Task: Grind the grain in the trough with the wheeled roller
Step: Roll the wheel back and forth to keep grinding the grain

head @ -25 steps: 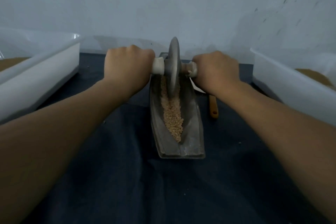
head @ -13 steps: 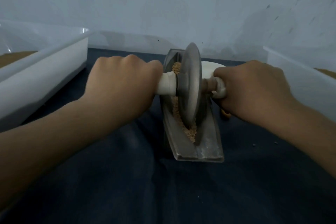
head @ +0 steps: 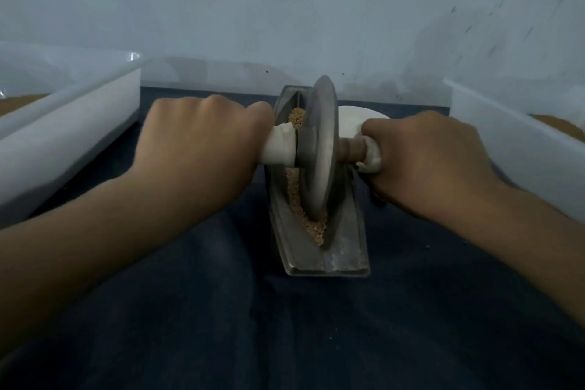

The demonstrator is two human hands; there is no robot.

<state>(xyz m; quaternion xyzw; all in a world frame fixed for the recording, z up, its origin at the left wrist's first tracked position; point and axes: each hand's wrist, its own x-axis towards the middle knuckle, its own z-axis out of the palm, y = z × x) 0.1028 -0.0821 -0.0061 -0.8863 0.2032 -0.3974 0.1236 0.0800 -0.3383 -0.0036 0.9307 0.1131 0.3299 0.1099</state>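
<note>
Grey metal forms the narrow trough, which lies lengthwise on a dark blue cloth in the middle of the view, its near end toward the person. Tan grain lies along its groove, heaped by the near end and showing again at the far end past the wheel. The wheeled roller stands upright in the groove, and its heavy disc hides most of the grain behind it. The left hand has its fingers curled tight round the white-wrapped handle left of the disc. The right hand grips the handle on the other side likewise, with a bare stretch of axle showing between it and the disc. Both forearms reach in from the lower corners and cover much of the cloth. A white left bin stands well apart from the trough on one side and a white right bin on the other, each showing a patch of brown contents. Just behind the disc and the right hand a pale round object is half hidden; what it is cannot be told. A pale wall, flecked dark at upper right, rises beyond the cloth.
</note>
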